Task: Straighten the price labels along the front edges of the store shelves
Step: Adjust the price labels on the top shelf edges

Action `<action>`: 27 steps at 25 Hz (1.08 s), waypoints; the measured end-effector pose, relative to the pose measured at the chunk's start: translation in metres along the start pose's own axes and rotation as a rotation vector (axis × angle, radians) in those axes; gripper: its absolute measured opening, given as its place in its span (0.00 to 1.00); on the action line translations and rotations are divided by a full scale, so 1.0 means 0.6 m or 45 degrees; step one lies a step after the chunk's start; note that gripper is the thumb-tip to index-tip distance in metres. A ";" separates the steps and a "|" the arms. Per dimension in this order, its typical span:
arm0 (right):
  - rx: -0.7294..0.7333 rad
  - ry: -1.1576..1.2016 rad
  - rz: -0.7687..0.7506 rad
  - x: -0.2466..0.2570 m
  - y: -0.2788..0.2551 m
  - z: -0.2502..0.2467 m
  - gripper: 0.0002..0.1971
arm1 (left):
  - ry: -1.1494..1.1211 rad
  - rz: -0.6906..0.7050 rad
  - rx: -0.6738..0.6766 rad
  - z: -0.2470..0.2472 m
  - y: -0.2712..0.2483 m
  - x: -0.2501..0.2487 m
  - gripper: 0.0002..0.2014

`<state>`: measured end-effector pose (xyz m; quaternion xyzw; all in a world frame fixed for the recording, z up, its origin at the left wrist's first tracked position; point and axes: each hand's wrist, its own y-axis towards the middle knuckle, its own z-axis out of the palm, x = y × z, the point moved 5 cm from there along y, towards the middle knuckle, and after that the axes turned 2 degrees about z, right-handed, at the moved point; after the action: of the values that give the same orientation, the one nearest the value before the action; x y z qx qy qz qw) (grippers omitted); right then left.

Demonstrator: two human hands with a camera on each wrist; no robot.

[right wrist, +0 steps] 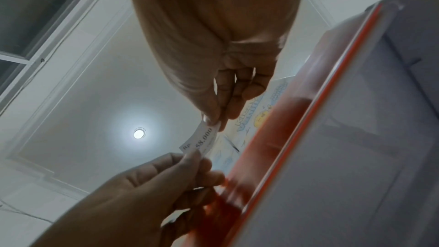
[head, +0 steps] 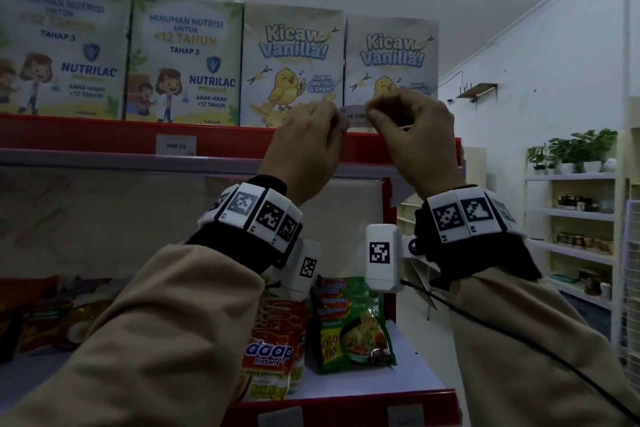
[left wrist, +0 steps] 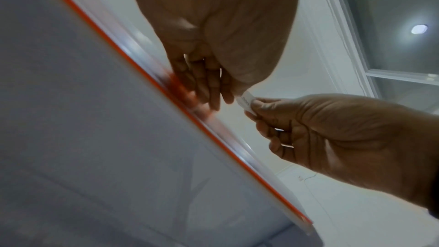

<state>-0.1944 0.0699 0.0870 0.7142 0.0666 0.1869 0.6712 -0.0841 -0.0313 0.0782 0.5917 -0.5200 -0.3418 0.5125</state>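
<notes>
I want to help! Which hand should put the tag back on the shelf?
Probably the left hand: its free fingers already lie at the red shelf edge, while both hands pinch the tag.
</notes>
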 end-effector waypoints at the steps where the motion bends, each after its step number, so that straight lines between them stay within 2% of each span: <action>1: -0.011 -0.012 -0.002 -0.001 0.006 -0.002 0.04 | 0.042 0.044 0.019 -0.009 -0.001 0.004 0.09; 3: -0.029 -0.045 -0.016 -0.003 0.016 -0.003 0.04 | 0.125 0.088 0.067 -0.025 -0.003 0.019 0.10; 5: 0.014 -0.104 -0.022 -0.005 0.023 0.002 0.04 | 0.149 0.054 0.108 -0.034 -0.006 0.033 0.12; 10: 0.286 -0.184 0.007 -0.017 0.016 0.027 0.05 | 0.045 -0.042 0.040 -0.041 -0.010 0.031 0.12; 13: 0.432 -0.209 0.006 -0.013 0.013 0.030 0.05 | 0.098 -0.068 0.137 -0.033 -0.012 0.028 0.14; 16: 0.463 -0.277 0.016 -0.010 0.018 0.020 0.03 | 0.166 -0.096 0.215 -0.021 -0.009 0.025 0.13; 20: 0.568 -0.429 0.014 -0.009 0.024 0.018 0.04 | 0.260 -0.129 0.181 -0.011 -0.008 0.022 0.12; 24: 0.515 -0.371 0.026 -0.007 0.033 0.016 0.03 | 0.264 -0.147 0.146 -0.009 -0.008 0.024 0.11; 27: 0.578 -0.350 0.025 -0.013 0.035 0.018 0.02 | 0.249 -0.151 0.124 -0.007 -0.009 0.024 0.11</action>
<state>-0.2009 0.0555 0.1061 0.8658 0.0081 0.0750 0.4947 -0.0756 -0.0447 0.0761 0.6763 -0.4474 -0.2864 0.5103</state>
